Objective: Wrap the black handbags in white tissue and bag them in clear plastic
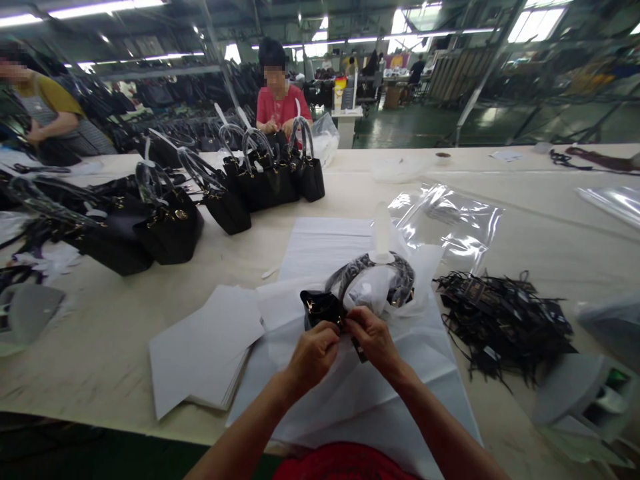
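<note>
A black handbag (320,305) lies on white tissue paper in front of me, its handles (350,270) wrapped in clear film with a white strip (383,233) standing up from them. My left hand (315,350) is closed in a pinch at the bag's near edge, by a small gold fitting; what its fingertips grip is hidden. Close beside it, my right hand (373,337) pinches at the same fitting. From under its fingers hangs a black hang tag (359,350); its cord is too small to make out. Both hands' fingertips nearly meet.
To the right lies a pile of black hang tags (500,320), with clear plastic bags (450,220) behind. White card sheets (205,350) are stacked at left. Several finished handbags (270,183) stand back left. Across the table a person in red (283,107) works; another person (55,113) is far left.
</note>
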The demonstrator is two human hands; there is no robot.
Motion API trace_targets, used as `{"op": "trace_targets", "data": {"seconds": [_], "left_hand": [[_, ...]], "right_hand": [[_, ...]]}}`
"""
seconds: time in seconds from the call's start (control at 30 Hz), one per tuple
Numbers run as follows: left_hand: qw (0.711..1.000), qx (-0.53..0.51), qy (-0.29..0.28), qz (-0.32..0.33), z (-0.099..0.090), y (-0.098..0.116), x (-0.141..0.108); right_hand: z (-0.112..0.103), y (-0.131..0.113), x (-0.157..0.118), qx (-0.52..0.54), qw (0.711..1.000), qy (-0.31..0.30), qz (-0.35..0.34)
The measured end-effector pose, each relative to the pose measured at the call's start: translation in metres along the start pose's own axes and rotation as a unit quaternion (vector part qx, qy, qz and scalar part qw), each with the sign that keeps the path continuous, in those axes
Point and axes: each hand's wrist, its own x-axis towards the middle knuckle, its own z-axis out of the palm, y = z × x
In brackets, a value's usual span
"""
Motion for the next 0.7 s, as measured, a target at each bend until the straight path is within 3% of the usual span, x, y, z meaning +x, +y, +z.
{"op": "trace_targets", "data": {"seconds": [0.17, 0.33, 0.43, 0.5, 0.57, 0.7], "left_hand": [[0.994, 0.084, -0.058, 0.032, 0.018, -0.011, -0.008], [0.998, 0.066, -0.018, 0.005, 0.011, -0.005, -0.01], [0.988, 0.152, 0.016, 0.037, 0.015, -0.005, -0.014], [0.969, 0.231, 0.038, 0.075, 0.022, -0.008, -0.017], [0.957, 0.269, 0.054, 0.094, 0.03, -0.012, -0.018], [0.959, 0.262, 0.067, 0.089, 0.035, -0.015, -0.019]], "right_hand": [[-0.002, -0.003, -0.002, -0.031, 0.999, 0.009, -0.024], [-0.005, -0.001, -0.014, -0.023, 0.993, 0.03, -0.111], [-0.01, 0.008, -0.023, 0.0, 0.991, 0.057, -0.117], [-0.013, 0.015, -0.028, 0.036, 0.995, 0.059, -0.066], [-0.016, 0.02, -0.033, 0.11, 0.993, 0.02, 0.029], [-0.017, 0.026, -0.04, 0.281, 0.933, -0.108, 0.196]]}}
